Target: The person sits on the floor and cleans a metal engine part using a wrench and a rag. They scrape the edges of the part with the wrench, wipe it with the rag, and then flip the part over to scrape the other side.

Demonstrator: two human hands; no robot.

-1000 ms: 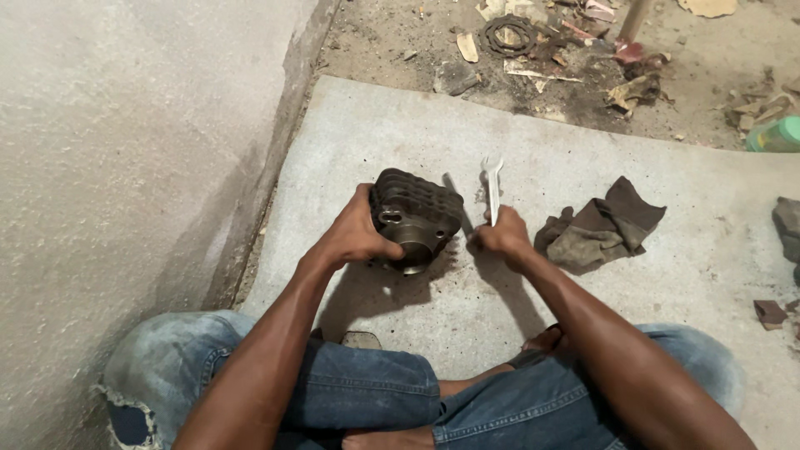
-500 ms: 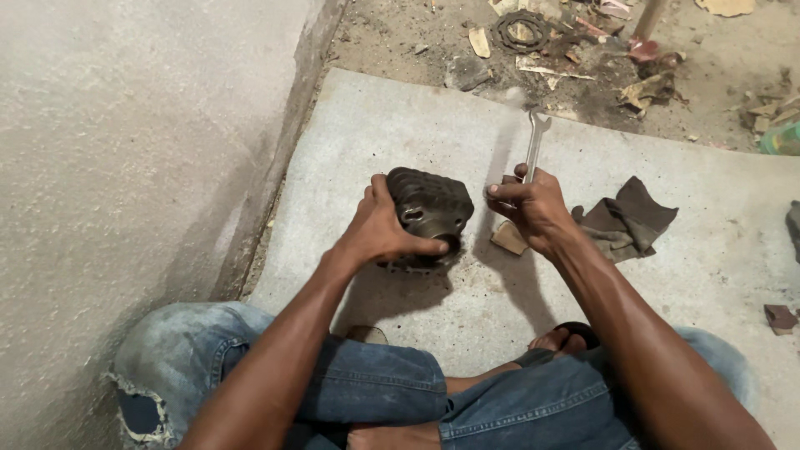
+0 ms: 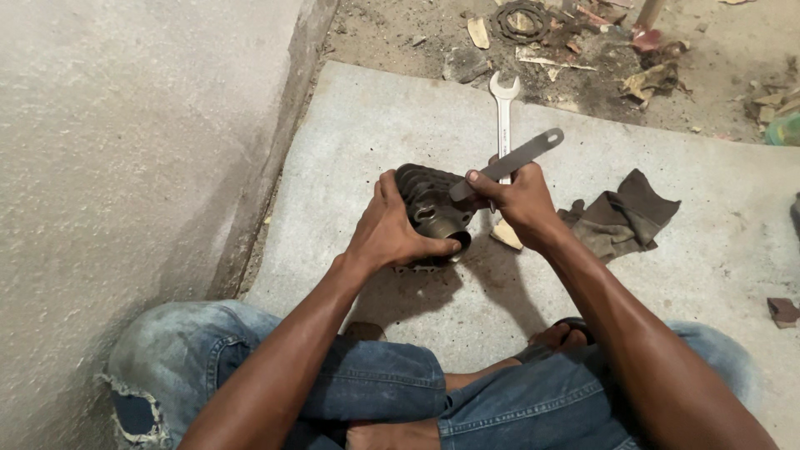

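I sit cross-legged on a concrete slab (image 3: pixel 375 117). My left hand (image 3: pixel 392 233) grips a dark finned engine cylinder (image 3: pixel 429 204), tilted with its round bore toward me. My right hand (image 3: pixel 521 200) is closed on a flat grey metal bar (image 3: pixel 508 162) with a hole at its far end; the bar's near tip touches the top of the cylinder. A silver open-end spanner (image 3: pixel 503 112) points away from me, its lower end hidden behind my right hand, so I cannot tell whether it is held or lying on the slab.
A brown rag (image 3: pixel 629 218) lies right of my right hand, and a small tan scrap (image 3: pixel 506 235) sits under it. Beyond the slab, dirt holds debris and a toothed ring (image 3: pixel 518 18). A green bottle (image 3: pixel 785 129) stands far right. A rough wall (image 3: pixel 125 167) rises on the left.
My right hand rose off the slab with the tools, then brought the flat bar down onto the cylinder. The cylinder was tipped more upright in my left hand.
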